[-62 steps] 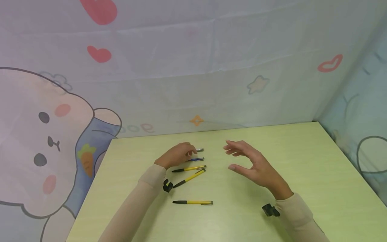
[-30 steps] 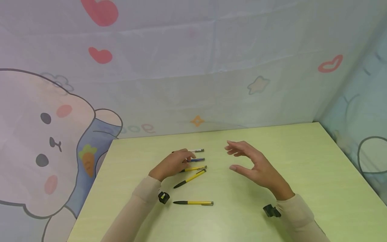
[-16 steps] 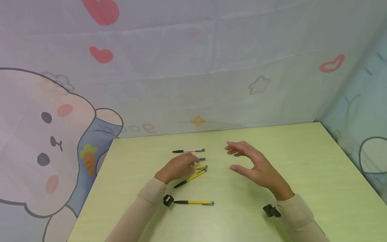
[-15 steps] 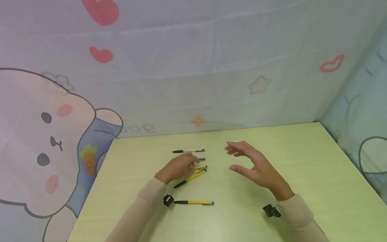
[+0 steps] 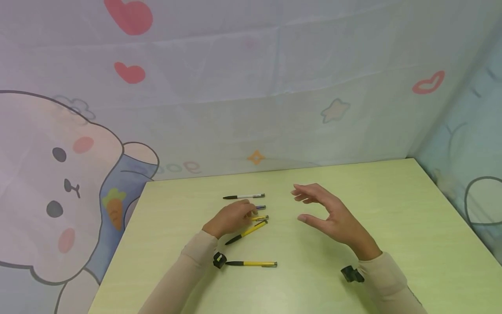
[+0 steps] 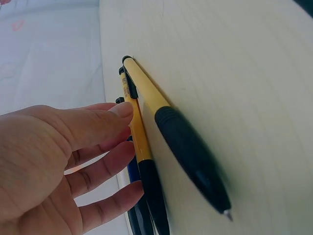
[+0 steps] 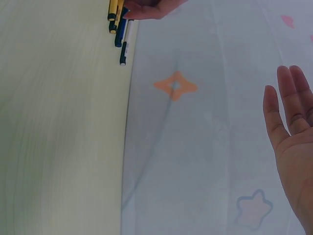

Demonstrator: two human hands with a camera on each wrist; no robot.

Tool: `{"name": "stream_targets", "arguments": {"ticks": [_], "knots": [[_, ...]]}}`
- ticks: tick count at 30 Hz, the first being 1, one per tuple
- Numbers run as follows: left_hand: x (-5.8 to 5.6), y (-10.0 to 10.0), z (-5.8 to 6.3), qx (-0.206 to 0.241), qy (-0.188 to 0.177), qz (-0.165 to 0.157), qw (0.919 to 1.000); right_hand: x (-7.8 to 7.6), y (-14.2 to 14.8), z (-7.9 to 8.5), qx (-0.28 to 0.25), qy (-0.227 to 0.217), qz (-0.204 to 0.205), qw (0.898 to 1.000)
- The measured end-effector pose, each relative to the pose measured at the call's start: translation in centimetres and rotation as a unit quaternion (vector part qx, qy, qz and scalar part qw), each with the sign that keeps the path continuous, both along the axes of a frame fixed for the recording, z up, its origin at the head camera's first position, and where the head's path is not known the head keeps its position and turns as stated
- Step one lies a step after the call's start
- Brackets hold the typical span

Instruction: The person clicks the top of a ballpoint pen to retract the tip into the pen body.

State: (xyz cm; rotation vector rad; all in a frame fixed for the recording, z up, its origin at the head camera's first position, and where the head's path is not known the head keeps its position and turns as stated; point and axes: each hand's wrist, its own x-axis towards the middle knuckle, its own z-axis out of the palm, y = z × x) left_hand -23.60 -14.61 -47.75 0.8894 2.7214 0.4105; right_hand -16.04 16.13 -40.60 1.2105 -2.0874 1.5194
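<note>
My left hand (image 5: pixel 230 217) reaches over the row of pens, its fingertips at the blue pen (image 5: pixel 261 207) and a yellow pen (image 5: pixel 260 218), covering most of both. In the left wrist view, the thumb tip overlaps this yellow pen's edge, and spread, bent fingers touch the pens; whether they pinch one is unclear. Beside it, a second yellow pen (image 5: pixel 251 230) slants, its clip end close to the first. Farther back lies a white pen (image 5: pixel 250 196) with a black grip. My right hand (image 5: pixel 331 213) is held above the table at the right, fingers apart, holding nothing.
A third yellow pen (image 5: pixel 256 264) lies apart, nearer the front of the light-yellow table (image 5: pixel 392 209). Black camera mounts, such as the left one (image 5: pixel 219 260), sit at both wrists. A patterned cloth (image 5: pixel 219 126) hangs behind the table's back edge.
My left hand has come forward from the white pen, past the blue pen, to the blue and first yellow pens, uncovering the white pen. The right hand stays nearly still.
</note>
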Motion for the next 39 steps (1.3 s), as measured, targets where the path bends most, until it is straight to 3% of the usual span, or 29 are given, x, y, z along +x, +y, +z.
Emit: {"name": "stream_targets", "arguments": {"ticks": [39], "knots": [[0.02, -0.08, -0.16, -0.020, 0.013, -0.003, 0.9997, -0.04, -0.15, 0.09, 0.007, -0.011, -0.011, 1.000]]}}
